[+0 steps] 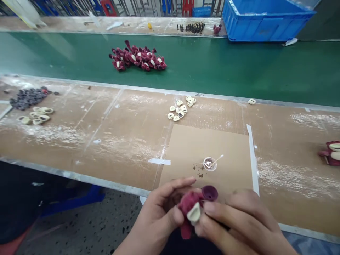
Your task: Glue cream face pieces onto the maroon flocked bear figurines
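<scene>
In my left hand (166, 210) is a small maroon toy figure (190, 200), with a dark purple cup-shaped part (209, 193) sticking out at its upper right. The fingers and thumb wrap around the figure. My right hand (239, 219) pinches a cream oval piece (194, 213) against the figure's front; whether the piece is fixed to it I cannot tell. Beyond both hands, a small clear cup (209, 164) with a white-tipped swab (217, 160) stands on a cardboard sheet (186, 141). Several loose cream pieces (177, 110) lie past the sheet.
Similar maroon figures (138, 58) are heaped on a green belt (239, 67). Dark small parts (29, 97) and more cream pieces (37, 115) lie at the left. Another maroon piece (332, 154) sits at the right edge. A blue crate (268, 26) stands at the far right.
</scene>
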`<act>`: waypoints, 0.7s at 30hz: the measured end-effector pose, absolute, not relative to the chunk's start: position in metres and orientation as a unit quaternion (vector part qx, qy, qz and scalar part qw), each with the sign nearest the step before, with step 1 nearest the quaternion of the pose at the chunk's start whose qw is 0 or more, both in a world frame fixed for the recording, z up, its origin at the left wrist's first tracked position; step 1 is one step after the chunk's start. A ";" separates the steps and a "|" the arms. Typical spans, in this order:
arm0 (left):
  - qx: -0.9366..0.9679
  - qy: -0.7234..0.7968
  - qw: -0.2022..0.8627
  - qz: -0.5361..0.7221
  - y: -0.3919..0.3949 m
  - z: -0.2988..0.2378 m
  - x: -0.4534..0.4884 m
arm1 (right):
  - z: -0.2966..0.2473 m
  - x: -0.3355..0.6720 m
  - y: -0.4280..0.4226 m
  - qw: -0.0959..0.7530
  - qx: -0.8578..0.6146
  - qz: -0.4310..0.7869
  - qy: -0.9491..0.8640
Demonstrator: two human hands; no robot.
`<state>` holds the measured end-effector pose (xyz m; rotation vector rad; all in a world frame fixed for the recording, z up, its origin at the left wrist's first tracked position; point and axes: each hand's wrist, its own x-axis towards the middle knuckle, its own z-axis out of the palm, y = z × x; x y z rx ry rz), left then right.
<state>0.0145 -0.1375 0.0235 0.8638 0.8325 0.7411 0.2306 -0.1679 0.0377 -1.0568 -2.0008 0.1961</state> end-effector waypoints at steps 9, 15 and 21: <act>0.253 0.337 0.821 0.385 -0.142 0.024 0.033 | -0.006 0.197 -0.187 0.515 -0.503 0.476 -0.505; 0.292 0.356 0.788 0.408 -0.144 0.019 0.047 | 0.010 0.199 -0.183 0.517 -0.509 0.486 -0.488; 0.264 0.341 0.805 0.407 -0.142 0.030 0.051 | 0.014 0.202 -0.187 0.511 -0.518 0.463 -0.506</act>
